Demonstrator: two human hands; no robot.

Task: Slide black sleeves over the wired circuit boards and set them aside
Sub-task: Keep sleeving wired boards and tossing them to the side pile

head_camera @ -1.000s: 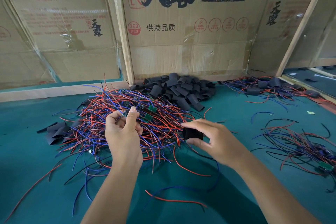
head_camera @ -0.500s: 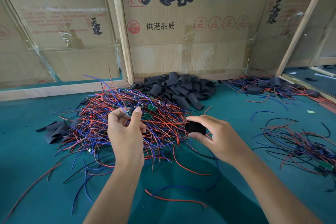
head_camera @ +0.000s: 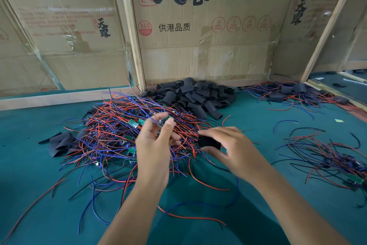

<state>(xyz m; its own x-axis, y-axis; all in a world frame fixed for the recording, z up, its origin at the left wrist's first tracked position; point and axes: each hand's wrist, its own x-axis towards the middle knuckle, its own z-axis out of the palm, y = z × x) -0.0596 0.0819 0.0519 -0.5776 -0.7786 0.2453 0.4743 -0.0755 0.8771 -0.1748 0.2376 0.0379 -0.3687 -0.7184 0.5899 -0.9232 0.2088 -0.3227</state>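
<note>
Head view: left hand [head_camera: 154, 149] fingers pinch a wired circuit board [head_camera: 165, 120]; right hand [head_camera: 236, 148] fingers pinch a black sleeve [head_camera: 208, 142].

Cardboard box [head_camera: 198, 50] printed "天露", "鲜鸡蛋", "供港品质", "360 PCS"

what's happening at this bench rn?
A person is sleeving wired boards. The left hand pinches a small circuit board lifted from the tangled wire pile; the right hand holds one black sleeve. They're apart, so the sleeve isn't on yet. Spare sleeves are heaped by the cardboard wall.
</note>
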